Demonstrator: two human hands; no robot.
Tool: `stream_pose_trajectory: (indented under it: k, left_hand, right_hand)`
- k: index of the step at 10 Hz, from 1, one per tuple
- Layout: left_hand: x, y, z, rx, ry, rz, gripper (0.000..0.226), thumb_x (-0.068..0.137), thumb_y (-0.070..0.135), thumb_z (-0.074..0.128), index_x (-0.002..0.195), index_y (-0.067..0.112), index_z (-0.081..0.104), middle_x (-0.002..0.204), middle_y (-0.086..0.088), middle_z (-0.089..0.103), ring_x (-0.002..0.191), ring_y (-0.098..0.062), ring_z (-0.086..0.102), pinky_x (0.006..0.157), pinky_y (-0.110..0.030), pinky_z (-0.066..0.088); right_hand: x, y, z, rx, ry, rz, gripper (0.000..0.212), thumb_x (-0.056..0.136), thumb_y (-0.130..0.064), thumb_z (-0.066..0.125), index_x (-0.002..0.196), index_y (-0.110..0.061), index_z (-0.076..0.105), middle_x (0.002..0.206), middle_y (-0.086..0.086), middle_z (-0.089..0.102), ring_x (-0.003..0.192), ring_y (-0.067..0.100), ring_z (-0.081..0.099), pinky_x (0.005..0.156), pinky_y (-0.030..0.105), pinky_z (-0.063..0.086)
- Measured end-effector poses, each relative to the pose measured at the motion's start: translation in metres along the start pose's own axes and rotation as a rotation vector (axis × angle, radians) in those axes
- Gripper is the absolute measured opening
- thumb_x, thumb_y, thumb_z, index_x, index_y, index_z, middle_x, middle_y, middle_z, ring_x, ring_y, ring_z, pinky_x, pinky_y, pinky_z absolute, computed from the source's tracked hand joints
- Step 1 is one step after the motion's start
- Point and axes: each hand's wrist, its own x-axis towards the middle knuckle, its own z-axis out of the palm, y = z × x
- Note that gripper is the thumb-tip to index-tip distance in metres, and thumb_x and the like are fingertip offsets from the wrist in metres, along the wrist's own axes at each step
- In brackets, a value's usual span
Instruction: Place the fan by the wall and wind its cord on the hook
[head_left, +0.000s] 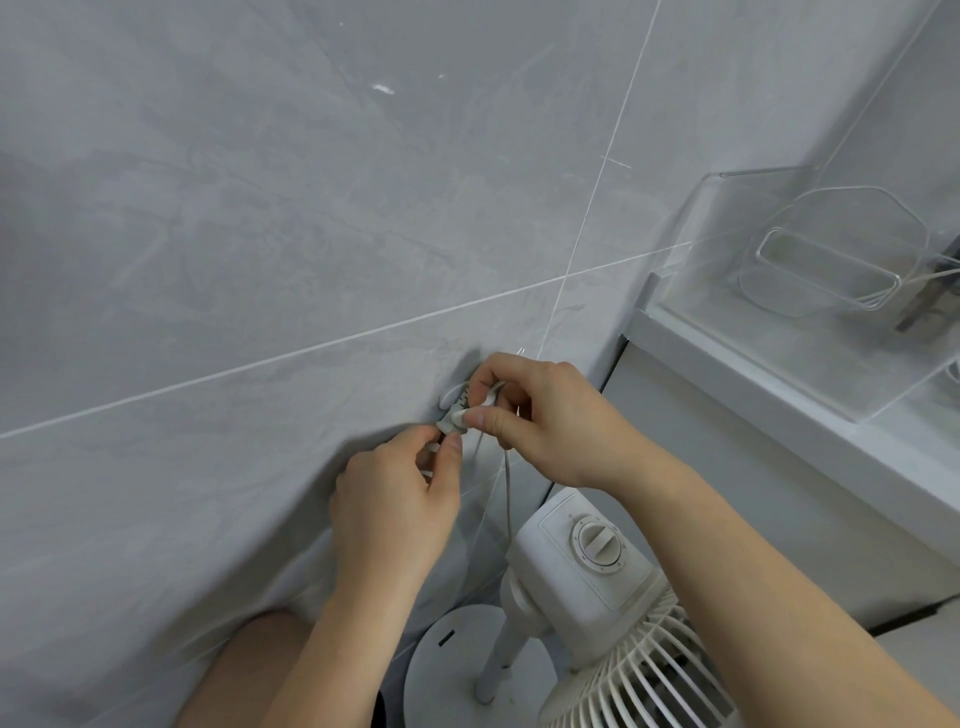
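Note:
A white pedestal fan (587, 561) stands against the grey tiled wall (260, 234), its dial on top and its grille at the bottom right. Its thin white cord (507, 483) rises from behind the fan to a small hook (451, 399) on the wall. My right hand (540, 415) pinches the cord's loops at the hook between thumb and fingers. Just below it, my left hand (395, 499) pinches the grey plug (448, 425) at the cord's end. The hook is mostly hidden by my fingers.
The fan's round white base (441, 670) sits on the floor beside my knee (249, 670). To the right runs a white ledge (779, 395) with a clear plastic holder (821, 270) on it. The wall's corner is right behind the fan.

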Motion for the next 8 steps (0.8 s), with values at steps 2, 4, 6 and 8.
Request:
stream_pose_trajectory:
  k: [2, 4, 6, 8]
  left_hand:
    - [-0.002, 0.0, -0.004, 0.031, -0.006, 0.032, 0.018, 0.092, 0.045, 0.064, 0.095, 0.031, 0.076, 0.066, 0.012, 0.072, 0.07, -0.026, 0.071, 0.06, -0.037, 0.055]
    - [-0.004, 0.01, -0.025, 0.306, -0.178, 0.026, 0.046, 0.092, 0.065, 0.047, 0.108, 0.033, 0.075, 0.087, 0.009, 0.077, 0.09, -0.026, 0.07, 0.069, -0.033, 0.052]
    - [-0.006, 0.023, -0.039, 0.193, -0.105, 0.126, 0.027, 0.09, 0.058, 0.058, 0.095, 0.038, 0.074, 0.065, 0.023, 0.068, 0.073, -0.012, 0.07, 0.059, -0.027, 0.044]
    - [-0.019, 0.023, -0.055, -0.001, -0.168, 0.385, 0.043, 0.093, 0.048, 0.054, 0.063, 0.017, 0.056, 0.048, 0.002, 0.051, 0.046, -0.018, 0.048, 0.046, -0.029, 0.041]
  right_hand:
    - [0.002, -0.002, 0.001, -0.055, 0.103, 0.085, 0.03, 0.084, -0.047, 0.081, 0.085, -0.028, 0.057, 0.055, -0.007, 0.058, 0.052, 0.01, 0.048, 0.057, 0.033, 0.042]
    - [0.0, 0.0, -0.003, -0.055, 0.083, 0.146, 0.043, 0.081, -0.052, 0.082, 0.069, -0.027, 0.049, 0.052, -0.01, 0.047, 0.051, 0.009, 0.042, 0.055, 0.025, 0.035]
    - [-0.006, -0.013, -0.02, 0.264, 0.098, 0.104, 0.043, 0.109, -0.034, 0.049, 0.075, -0.012, 0.064, 0.059, -0.001, 0.062, 0.05, 0.006, 0.046, 0.056, 0.021, 0.039]
    - [-0.022, -0.059, -0.072, 1.119, 0.266, 0.148, 0.044, 0.108, -0.026, 0.039, 0.071, -0.017, 0.06, 0.06, 0.002, 0.051, 0.048, 0.016, 0.033, 0.05, 0.03, 0.023]
